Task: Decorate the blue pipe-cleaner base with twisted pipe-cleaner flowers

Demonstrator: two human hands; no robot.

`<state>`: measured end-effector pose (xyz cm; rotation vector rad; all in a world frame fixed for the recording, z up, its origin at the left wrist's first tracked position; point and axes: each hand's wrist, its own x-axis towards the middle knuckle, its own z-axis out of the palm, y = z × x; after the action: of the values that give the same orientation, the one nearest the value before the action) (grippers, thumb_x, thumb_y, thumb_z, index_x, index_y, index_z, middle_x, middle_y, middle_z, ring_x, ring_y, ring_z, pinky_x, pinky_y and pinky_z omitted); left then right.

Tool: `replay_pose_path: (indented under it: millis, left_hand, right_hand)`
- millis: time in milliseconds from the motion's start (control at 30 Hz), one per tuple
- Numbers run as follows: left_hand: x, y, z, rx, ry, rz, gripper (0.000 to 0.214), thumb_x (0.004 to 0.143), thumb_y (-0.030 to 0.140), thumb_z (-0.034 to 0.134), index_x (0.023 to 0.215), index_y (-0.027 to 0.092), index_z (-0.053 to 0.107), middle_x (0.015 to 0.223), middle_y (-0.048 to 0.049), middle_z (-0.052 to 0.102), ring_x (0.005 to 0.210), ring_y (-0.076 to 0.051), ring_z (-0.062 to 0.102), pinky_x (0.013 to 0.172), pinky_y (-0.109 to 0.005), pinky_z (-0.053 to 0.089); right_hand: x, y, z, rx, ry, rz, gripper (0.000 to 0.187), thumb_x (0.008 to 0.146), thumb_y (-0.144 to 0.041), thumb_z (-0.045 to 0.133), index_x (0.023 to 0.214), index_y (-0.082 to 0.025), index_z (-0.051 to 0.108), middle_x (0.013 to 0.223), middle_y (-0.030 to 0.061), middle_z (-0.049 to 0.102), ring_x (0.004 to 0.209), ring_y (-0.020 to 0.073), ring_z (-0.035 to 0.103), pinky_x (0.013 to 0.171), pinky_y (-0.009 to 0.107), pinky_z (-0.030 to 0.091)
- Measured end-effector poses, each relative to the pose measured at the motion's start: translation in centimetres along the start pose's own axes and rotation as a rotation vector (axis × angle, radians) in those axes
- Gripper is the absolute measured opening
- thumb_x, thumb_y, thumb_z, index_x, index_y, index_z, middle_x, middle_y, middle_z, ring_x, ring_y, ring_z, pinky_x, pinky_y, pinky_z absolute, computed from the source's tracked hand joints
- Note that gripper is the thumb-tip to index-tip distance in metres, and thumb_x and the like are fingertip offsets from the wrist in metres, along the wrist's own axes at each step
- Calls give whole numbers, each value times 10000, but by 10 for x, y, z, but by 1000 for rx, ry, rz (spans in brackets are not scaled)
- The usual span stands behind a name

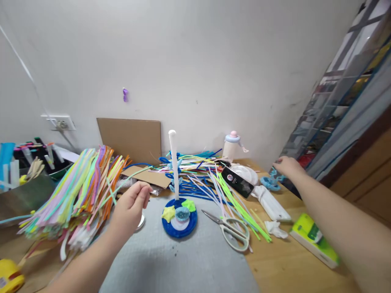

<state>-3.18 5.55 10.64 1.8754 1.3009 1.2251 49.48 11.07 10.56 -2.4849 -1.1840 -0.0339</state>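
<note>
My left hand (134, 204) is closed in a pinch above the left side of the grey mat; what it holds, if anything, I cannot make out. Far to the right, my right hand (289, 167) pinches a light blue twisted pipe cleaner (278, 177) beside a blue fuzzy coil (270, 184). Between the hands stands a dark blue round base (179, 233) with a white upright post (174, 167). A yellow star (168, 213), a green star (188, 205) and a light blue shell-like piece (182, 214) sit on this base.
Scissors (233, 234) lie right of the base, near green pipe cleaners (241, 207) and a phone (237, 181). A large pipe cleaner bundle (76, 191) fills the left. A bottle (231, 147) stands by the wall; a green tissue pack (313, 240) lies under my right arm.
</note>
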Motion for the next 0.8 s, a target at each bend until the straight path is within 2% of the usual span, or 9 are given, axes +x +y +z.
replay_pose_path:
  millis: [67,100,233,333,500,700,800]
  left_hand:
    - [-16,2,-2,-50,2,-9,197,855,378,438,937,216,514,622,37,506,572,-109,487,558,-212,404]
    - [-24,3,-4,-56,-8,-39,216,840,380,466,985,224,505,666,28,533,590,-113,504,558,-211,418]
    - [-52,0,-17,9,-66,-165,331,770,427,560,1035,233,521,739,-4,591,644,-140,554,591,-223,473]
    - [-63,-4,-24,62,-74,-240,379,713,478,600,995,227,566,810,-30,624,683,-161,578,596,-231,495]
    - [-70,-5,-20,133,-111,-261,391,690,541,576,918,228,631,861,-51,648,752,-197,600,627,-256,520]
    - [-79,-6,-19,266,-271,-220,318,750,508,527,921,270,650,897,-34,661,855,-210,600,756,-286,514]
    - [-83,-10,-21,302,-315,-197,288,763,490,523,919,286,654,912,-27,666,866,-207,604,794,-290,505]
  right_hand:
    - [-4,25,13,-28,37,50,176,744,-220,510,879,-147,594,1047,264,583,920,325,581,621,362,408]
    - [-7,34,19,-42,28,57,162,727,-209,513,853,-162,604,1020,253,597,894,330,587,608,371,403]
    - [-18,55,43,-58,-119,-50,53,617,-189,623,656,-225,626,757,112,641,697,272,610,560,340,385]
    - [-26,60,56,-64,-160,-158,49,619,-235,654,657,-248,625,707,74,617,666,248,588,566,335,366]
    - [-31,53,67,-81,-168,-262,129,644,-260,655,566,-233,557,635,41,570,655,232,555,571,322,343]
    - [-32,51,77,-96,-160,-264,179,676,-291,637,546,-222,534,629,51,565,619,225,549,554,320,337]
    - [-29,58,69,-104,-131,-230,147,717,-312,598,598,-240,549,704,89,605,677,257,576,573,343,349]
